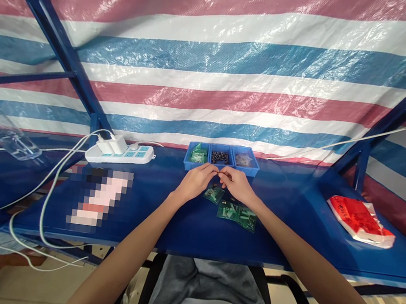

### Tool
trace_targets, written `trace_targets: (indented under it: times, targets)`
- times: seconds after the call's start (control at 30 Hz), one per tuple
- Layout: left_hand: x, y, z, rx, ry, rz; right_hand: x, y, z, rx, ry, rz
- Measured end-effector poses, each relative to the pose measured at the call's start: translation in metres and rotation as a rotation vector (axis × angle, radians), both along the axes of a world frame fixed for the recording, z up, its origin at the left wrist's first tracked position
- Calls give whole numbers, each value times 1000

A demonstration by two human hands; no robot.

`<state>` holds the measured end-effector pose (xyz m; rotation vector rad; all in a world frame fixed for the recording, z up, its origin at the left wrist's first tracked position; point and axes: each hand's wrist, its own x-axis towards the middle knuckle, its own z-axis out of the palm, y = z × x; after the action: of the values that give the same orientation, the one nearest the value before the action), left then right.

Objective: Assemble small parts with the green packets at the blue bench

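My left hand and my right hand meet just in front of a blue three-compartment tray. Both are closed, fingertips pinched together around something small and dark that I cannot make out. In the tray's left compartment are green packets; the middle one has small dark pieces, the right one small clear pieces. Below my fingers lies a small green packet. Closer to me, more green packets with light pieces inside lie near my right wrist.
A white power strip with plugs and trailing white cables is at the left. A clear plastic bottle lies behind the cables. At the right is a red and white package. Striped sheeting hangs behind the blue table.
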<state>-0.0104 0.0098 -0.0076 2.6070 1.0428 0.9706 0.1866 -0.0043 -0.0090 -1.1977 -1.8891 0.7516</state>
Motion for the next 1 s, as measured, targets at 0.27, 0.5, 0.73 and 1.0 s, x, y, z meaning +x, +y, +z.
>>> trace_targets:
  times: [0.27,0.5,0.73,1.0]
  targets:
    - [-1,-1,4,3,-3,-5,1,3,-2,-35,103,6]
    - [-1,1,2,-16,-27,4,-1,1,-1,-60,78,19]
    - [-2,4,0,-18,-51,3,-2,-3,-2,-54,25,45]
    - [-3,4,-1,-4,10,18,-2,-3,1,50,-49,-5]
